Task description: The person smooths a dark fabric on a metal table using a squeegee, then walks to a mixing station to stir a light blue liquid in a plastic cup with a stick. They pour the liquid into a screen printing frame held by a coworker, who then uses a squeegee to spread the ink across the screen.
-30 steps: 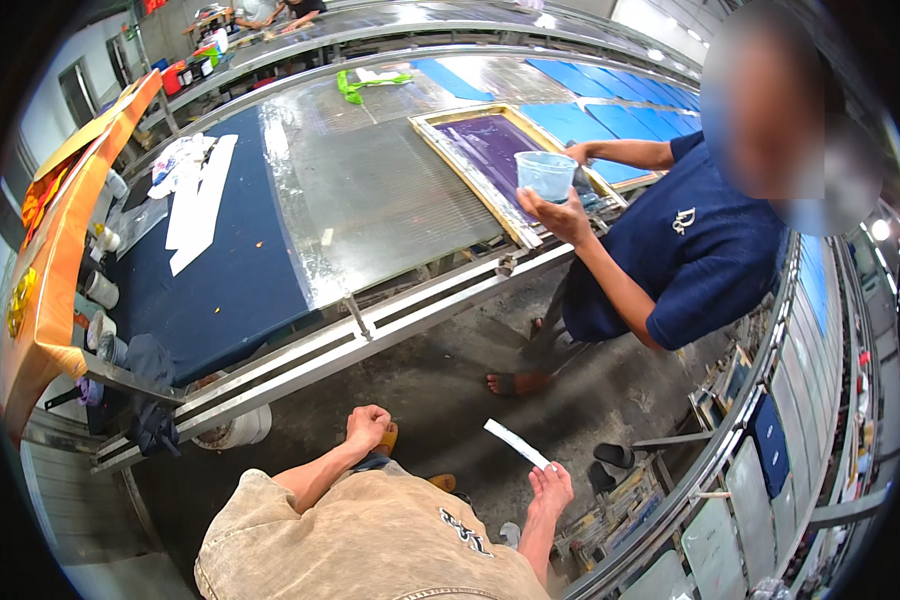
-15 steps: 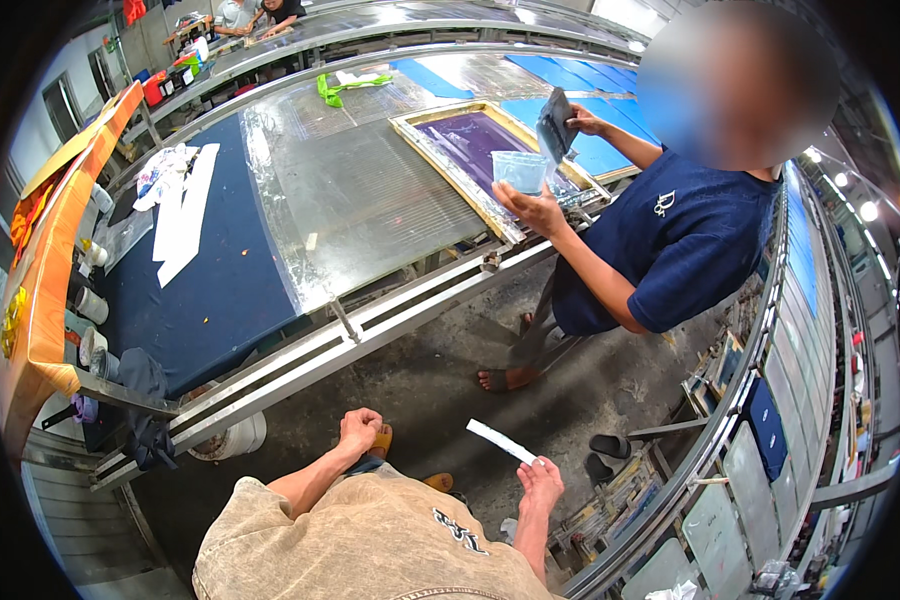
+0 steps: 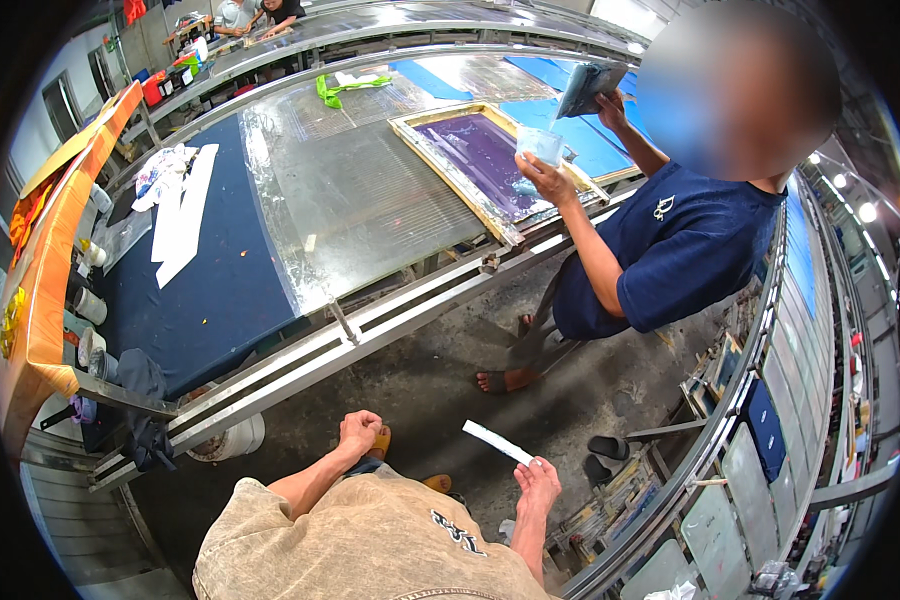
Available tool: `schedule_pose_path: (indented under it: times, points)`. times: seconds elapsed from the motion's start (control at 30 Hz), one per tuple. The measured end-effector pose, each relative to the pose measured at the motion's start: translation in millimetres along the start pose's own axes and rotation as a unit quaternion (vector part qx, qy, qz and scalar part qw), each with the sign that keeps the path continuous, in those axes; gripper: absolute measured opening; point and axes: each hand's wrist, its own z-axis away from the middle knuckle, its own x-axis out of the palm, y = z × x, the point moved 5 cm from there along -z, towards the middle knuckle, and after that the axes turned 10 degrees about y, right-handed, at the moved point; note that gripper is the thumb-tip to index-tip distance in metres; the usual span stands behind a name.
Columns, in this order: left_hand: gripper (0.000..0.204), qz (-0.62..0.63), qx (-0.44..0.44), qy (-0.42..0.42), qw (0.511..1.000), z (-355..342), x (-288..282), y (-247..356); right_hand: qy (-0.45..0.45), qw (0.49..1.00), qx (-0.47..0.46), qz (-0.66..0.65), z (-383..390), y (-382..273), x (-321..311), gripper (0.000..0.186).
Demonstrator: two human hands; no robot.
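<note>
My right hand [image 3: 538, 482] pinches one white strip [image 3: 496, 441] by its near end, fingers nearly closed; its long axis runs forward and left. My left hand [image 3: 361, 432] is farther from it, curled loosely, nothing showing inside. Ahead, one framed screen [image 3: 470, 150] lies on the bench [image 3: 370, 190]; one co-worker [image 3: 690, 245] holds one tub [image 3: 540, 146].

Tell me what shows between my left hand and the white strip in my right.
In the head view, part of a yellowish shoe beside the left hand, then dark floor up to the white strip.
</note>
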Motion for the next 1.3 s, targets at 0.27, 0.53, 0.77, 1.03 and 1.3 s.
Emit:
schedule_pose_path:
  times: [0.27,0.53,0.77,1.03,1.3]
  points:
    - [0.01,0.005,-0.01,0.003,1.0,-2.6,2.0,-5.3,-0.003,1.0,-0.002,0.0,3.3,-2.4,1.5,0.016]
    - [0.011,-0.004,0.001,0.009,1.0,-4.2,0.8,-3.5,-0.001,1.0,0.003,0.006,0.4,-4.0,5.7,0.016]
    - [0.01,-0.007,0.003,0.007,1.0,4.8,-4.3,7.2,0.002,1.0,0.008,0.022,0.2,-2.6,5.0,0.019]
    - [0.014,-0.005,0.008,-0.005,1.0,8.0,-6.9,-2.2,-0.008,0.999,0.014,0.027,0.5,2.7,4.0,0.017]
    - [0.017,-0.042,-0.01,-0.016,0.999,10.3,-11.0,11.9,-0.021,0.999,0.011,0.025,-3.4,3.1,9.2,0.018]
